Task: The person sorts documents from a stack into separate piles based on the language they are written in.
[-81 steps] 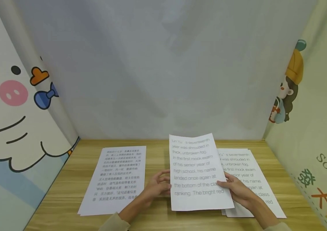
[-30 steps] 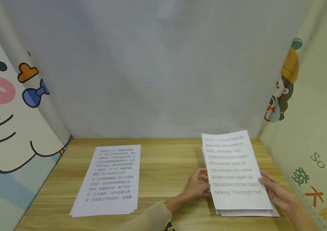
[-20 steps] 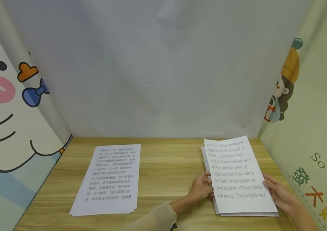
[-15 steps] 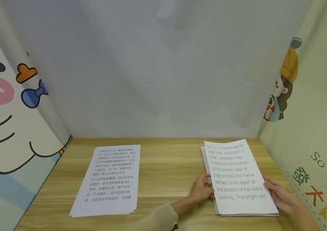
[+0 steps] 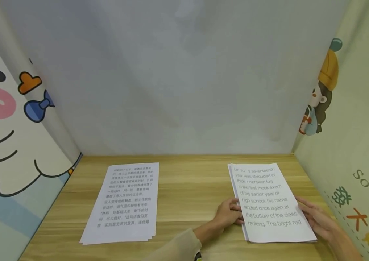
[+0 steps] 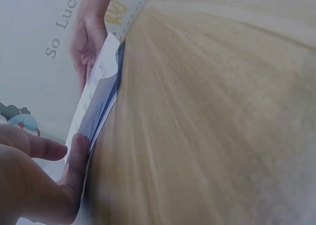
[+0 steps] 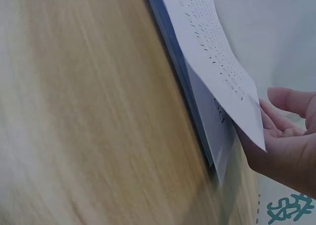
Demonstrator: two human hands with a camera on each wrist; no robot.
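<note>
On the right of the table lies a stack of printed sheets (image 5: pixel 269 203), with a sheet of English text on top. The top sheet sits slightly askew, and the edges of sheets beneath show at its left. My left hand (image 5: pixel 227 214) is at the stack's left edge, its fingertips touching the paper. At the right edge is my right hand (image 5: pixel 318 219). In the right wrist view the top sheet (image 7: pixel 217 67) bows up at its near corner. There the right thumb (image 7: pixel 291 100) stands apart from the paper, and the other fingers are partly hidden behind the sheet.
A second stack of sheets (image 5: pixel 122 203), printed in Chinese characters, lies on the left of the wooden table (image 5: pixel 191 181). A pale curtain (image 5: pixel 178 83) hangs behind. Cartoon-printed panels flank both sides.
The English sheet, held up near the middle earlier, has moved right and come down onto the right stack. Both hands moved with it. The left stack stays put.
</note>
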